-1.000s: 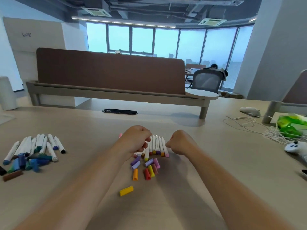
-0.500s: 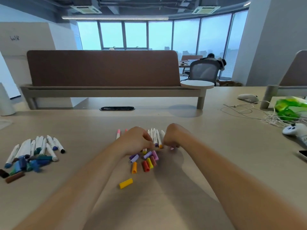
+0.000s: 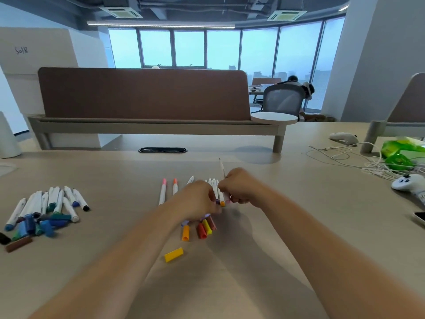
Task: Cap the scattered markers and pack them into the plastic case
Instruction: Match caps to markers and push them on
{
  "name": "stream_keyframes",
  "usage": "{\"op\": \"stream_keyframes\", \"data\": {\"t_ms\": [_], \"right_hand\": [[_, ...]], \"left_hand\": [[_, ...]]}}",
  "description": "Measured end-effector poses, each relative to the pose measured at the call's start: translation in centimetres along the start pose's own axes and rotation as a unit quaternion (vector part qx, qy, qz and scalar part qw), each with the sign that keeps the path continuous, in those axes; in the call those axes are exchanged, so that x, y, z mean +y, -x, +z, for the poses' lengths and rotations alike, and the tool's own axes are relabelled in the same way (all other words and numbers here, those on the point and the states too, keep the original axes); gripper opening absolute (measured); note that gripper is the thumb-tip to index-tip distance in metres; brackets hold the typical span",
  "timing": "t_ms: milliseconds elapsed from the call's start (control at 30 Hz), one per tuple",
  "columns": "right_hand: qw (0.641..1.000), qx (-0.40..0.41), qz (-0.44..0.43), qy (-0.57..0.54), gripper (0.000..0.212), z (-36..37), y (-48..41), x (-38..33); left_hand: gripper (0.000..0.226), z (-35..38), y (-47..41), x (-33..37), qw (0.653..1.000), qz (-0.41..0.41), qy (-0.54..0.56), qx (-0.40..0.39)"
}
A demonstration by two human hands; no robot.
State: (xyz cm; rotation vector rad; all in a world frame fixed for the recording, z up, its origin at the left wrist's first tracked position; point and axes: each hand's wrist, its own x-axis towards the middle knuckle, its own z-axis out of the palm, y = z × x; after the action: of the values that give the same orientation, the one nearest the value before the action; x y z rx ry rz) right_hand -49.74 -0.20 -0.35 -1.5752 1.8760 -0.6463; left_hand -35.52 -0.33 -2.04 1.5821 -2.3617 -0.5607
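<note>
A row of white markers (image 3: 215,188) lies at the table's middle, with a pink-tipped marker (image 3: 162,192) and an orange-tipped marker (image 3: 175,187) to its left. My right hand (image 3: 243,187) grips one white marker (image 3: 222,168), lifted with its tip pointing up and away. My left hand (image 3: 199,199) curls over the row's near ends and pinches a small purple piece, seemingly a cap (image 3: 217,201). Loose caps (image 3: 202,230) in orange, red, yellow and brown lie just below my hands. A single yellow cap (image 3: 174,254) lies nearer to me. No plastic case is in view.
A second pile of white markers (image 3: 53,200) with blue and green caps (image 3: 43,225) lies at the left, beside a brown cap (image 3: 18,244). White cables (image 3: 358,161), a green packet (image 3: 400,150) and a white controller (image 3: 407,181) crowd the right. A brown divider (image 3: 142,93) stands behind.
My right hand has lifted a white marker out of the row, tip up. My left hand has shifted right onto the row's near ends, uncovering the pink and orange markers.
</note>
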Motion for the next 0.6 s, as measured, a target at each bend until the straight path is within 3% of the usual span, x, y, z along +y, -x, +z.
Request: {"op": "stream_keyframes", "data": {"t_ms": [100,233,333,600], "right_hand": [[0.999,0.017,-0.024,-0.026,0.017,0.3,-0.2,-0.5],[0.997,0.006,-0.069,-0.046,0.016,0.8,-0.3,-1.2],[0.995,-0.005,-0.088,-0.057,0.016,1.3,-0.4,-1.3],[0.991,-0.038,-0.127,-0.017,0.013,2.5,-0.3,-1.8]], "left_hand": [[0.014,-1.2,-0.3,-1.1,0.983,-0.038,0.159,0.08],[0.023,-2.2,-0.7,-3.6,0.873,-0.098,0.468,0.094],[0.016,-2.9,-1.0,-4.9,0.84,-0.103,0.516,0.131],[0.01,-2.8,-1.7,-6.8,0.815,-0.099,0.543,0.175]]}}
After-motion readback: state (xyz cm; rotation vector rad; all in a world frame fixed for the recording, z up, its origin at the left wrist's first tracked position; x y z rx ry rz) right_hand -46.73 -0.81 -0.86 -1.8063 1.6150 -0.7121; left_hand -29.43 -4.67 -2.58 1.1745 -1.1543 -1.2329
